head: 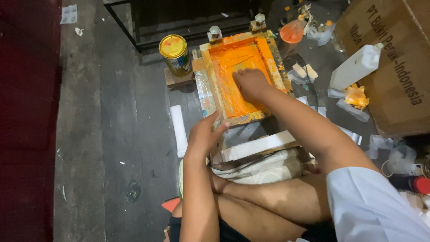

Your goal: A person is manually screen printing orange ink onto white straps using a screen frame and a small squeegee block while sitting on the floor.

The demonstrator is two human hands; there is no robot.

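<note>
The wooden screen-printing frame runs lengthwise away from the person; the right hand presses closed inside on its orange-inked mesh (tool hidden), while the left hand grips its near-left corner.

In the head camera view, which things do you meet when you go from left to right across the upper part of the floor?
Yellow-lidded paint can → wooden frame with orange ink, the right hand pressing inside it → white plastic bottle → cardboard box.

Wooden frame smeared with glossy orange ink, shiny metal can, matt cardboard box
</note>
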